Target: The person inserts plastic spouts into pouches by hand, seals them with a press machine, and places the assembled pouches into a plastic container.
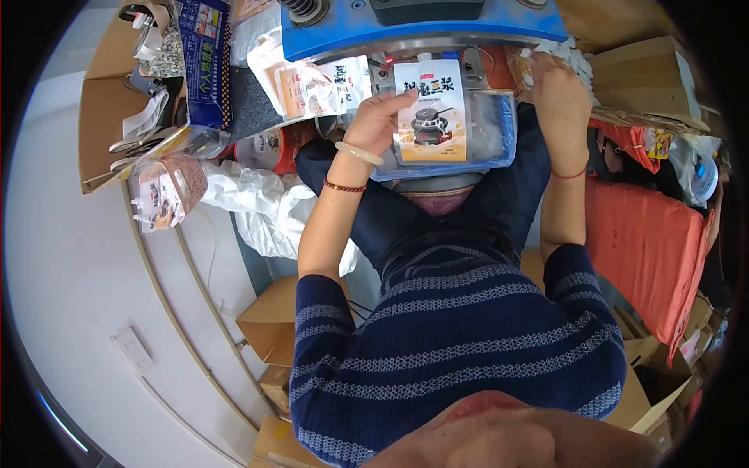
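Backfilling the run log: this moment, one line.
left hand: holds printed pouch | right hand: at white pieces, grip unclear | blue machine: beyond both hands

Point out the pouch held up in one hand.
In the head view, the pouch is at upper centre, gripped at its left edge by the person's left hand, below the blue machine.

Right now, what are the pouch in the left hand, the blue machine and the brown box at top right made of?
The pouch: probably plastic film, smooth and fairly matte, since it looks flat, thin and printed.
The blue machine: likely painted metal, with glossy blue over a greyish, metallic-looking edge.
The brown box: cardboard, dull and papery, with creased edges.
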{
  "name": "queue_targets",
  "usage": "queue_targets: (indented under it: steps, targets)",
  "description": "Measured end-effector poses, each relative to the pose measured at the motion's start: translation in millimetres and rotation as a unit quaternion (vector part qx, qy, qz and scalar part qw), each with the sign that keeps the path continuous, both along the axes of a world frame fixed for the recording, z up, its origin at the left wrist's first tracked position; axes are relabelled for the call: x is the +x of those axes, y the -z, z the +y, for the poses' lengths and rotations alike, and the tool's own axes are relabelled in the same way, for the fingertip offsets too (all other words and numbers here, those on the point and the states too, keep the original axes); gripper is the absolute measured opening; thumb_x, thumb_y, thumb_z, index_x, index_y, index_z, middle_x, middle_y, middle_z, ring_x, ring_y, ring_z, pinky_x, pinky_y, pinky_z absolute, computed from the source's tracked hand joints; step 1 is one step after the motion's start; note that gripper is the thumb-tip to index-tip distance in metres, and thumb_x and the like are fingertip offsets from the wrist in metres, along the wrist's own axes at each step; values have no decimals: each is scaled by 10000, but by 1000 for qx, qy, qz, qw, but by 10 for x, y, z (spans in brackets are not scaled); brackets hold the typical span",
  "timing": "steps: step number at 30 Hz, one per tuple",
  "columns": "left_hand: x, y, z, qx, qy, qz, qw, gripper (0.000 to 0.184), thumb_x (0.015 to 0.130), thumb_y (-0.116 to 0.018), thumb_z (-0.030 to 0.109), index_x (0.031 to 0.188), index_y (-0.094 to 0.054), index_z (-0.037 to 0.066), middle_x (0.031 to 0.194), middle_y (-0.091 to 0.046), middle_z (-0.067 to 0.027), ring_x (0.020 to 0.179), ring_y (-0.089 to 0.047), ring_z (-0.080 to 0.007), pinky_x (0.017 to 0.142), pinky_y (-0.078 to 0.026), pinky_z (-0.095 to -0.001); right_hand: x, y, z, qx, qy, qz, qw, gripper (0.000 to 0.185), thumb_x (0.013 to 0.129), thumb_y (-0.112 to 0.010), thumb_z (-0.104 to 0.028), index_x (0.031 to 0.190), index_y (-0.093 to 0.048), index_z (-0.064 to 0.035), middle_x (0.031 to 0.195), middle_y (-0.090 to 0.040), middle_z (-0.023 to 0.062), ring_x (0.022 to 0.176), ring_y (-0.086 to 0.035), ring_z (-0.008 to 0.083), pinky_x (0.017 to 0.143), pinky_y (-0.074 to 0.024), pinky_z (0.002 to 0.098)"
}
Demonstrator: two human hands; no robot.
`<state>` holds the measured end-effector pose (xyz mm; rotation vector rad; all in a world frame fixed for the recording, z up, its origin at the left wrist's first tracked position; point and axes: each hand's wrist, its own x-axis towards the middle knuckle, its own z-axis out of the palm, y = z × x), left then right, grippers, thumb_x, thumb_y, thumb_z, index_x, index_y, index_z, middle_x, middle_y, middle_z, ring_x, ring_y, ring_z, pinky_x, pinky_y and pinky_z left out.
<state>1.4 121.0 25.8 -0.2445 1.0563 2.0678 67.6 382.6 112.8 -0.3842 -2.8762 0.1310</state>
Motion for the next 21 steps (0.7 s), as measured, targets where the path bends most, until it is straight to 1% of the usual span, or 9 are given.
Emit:
queue_targets:
  steps: [4,7,8,10,11,13,17,20,21]
  targets:
    - [-33,245,8,17,3,31,999,194,898,-695,92,1040,-679,-40,995,-710,-89,851,-674,-154,771,-532,-274,-224,778,659,26,6,-93,995,187,914,-582,-194,1035,-639,-64,991,-660,236,879,-644,414,709,-511,494]
    - [142,25,-159,-182,-39,182,966,268,885,-738,175,1078,-703,-8,943,-718,-48,843,-664,-117,788,-520,-246,-253,840,717,-33,-41,11,999,199,869,-629,-157,1035,-625,-48,993,-656,243,870,-639,430,715,-506,508]
    - [149,59,-292,-271,-68,323,904,449,841,-775,179,1225,-629,-3,1130,-685,-121,1006,-659,-199,886,-515,-301,-212,790,716,-61,-37,58,996,197,867,-648,-150,1032,-621,-45,977,-657,236,864,-645,414,721,-513,486]
    - [64,25,-576,-507,-107,643,564,606,783,-794,136,1315,-541,-5,1349,-554,-193,1203,-572,-304,983,-480,-382,-100,697,683,-90,-33,100,990,199,864,-666,-144,1028,-618,-43,961,-659,229,859,-652,399,726,-521,464]
    - [-43,259,-830,-528,-45,678,510,668,758,-754,66,1364,-480,1,1472,-411,-209,1307,-469,-364,1016,-456,-427,-58,655,659,-101,-25,117,988,208,875,-677,-154,1043,-621,-45,932,-663,194,848,-665,337,734,-525,408]
    - [-96,430,-1079,-558,12,712,427,554,763,-685,-13,1299,-544,-17,1407,-508,-173,1276,-508,-353,1014,-458,-407,66,460,533,-112,-20,137,984,217,886,-688,-164,1058,-624,-47,903,-666,159,838,-678,274,741,-530,352]
    - [57,181,-1033,-509,-133,625,577,349,765,-592,-97,1060,-717,39,1040,-720,-134,982,-687,-264,872,-531,-353,341,128,-50,-405,-127,160,891,217,894,-707,-146,1081,-660,-46,934,-673,50,824,-620,93,752,-497,237]
    - [287,-256,-845,-495,-107,482,715,312,782,-603,-93,1051,-723,11,1016,-733,-116,887,-687,-153,798,-528,-271,439,250,-570,-474,-199,65,855,182,876,-713,-113,1040,-692,-38,964,-684,38,823,-631,103,729,-505,238]
    - [317,-276,-788,-495,-109,482,714,312,782,-603,-93,1051,-723,11,1016,-733,-116,887,-687,-153,798,-528,-271,419,251,-683,-484,-212,61,847,181,864,-720,-100,1030,-696,-33,962,-688,44,811,-627,103,720,-505,241]
